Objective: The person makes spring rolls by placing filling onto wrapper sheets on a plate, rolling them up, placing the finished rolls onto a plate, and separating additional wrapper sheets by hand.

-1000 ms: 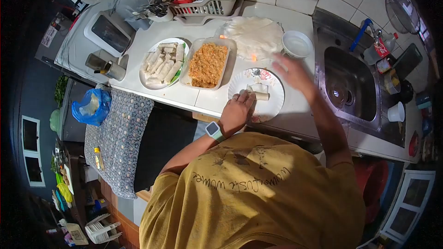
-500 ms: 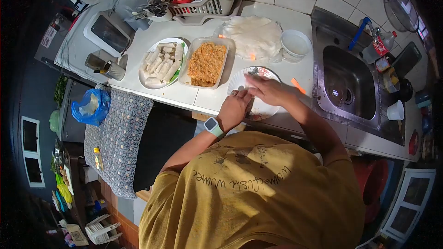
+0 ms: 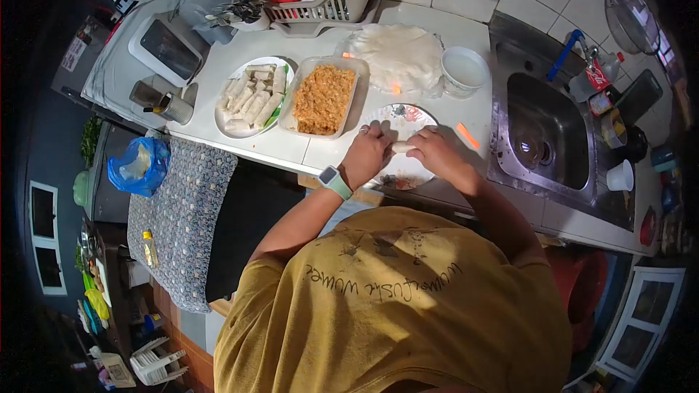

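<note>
A small pale spring roll (image 3: 400,147) lies across a patterned plate (image 3: 409,177), with one end under the fingers of each hand. My left hand (image 3: 366,153), with a watch on the wrist, is closed on the roll's left end. At the opposite end, the fingers of my right hand (image 3: 438,153) are curled around it. Left of the plate is a plastic container of orange-brown filling (image 3: 322,100). Finished spring rolls (image 3: 255,98) are piled on another plate farther left. Behind my hands lies a stack of thin white wrappers (image 3: 400,54) on plastic.
A white tub of whitish liquid (image 3: 464,71) stands beside the wrappers. An orange strip (image 3: 467,135) lies near the steel sink (image 3: 510,153) on the right. A dish rack (image 3: 328,11) and a tin can (image 3: 177,109) are on the counter's back and left.
My right hand has come down from over my left and moved right, so the hands are now apart. The roll shows between them.
</note>
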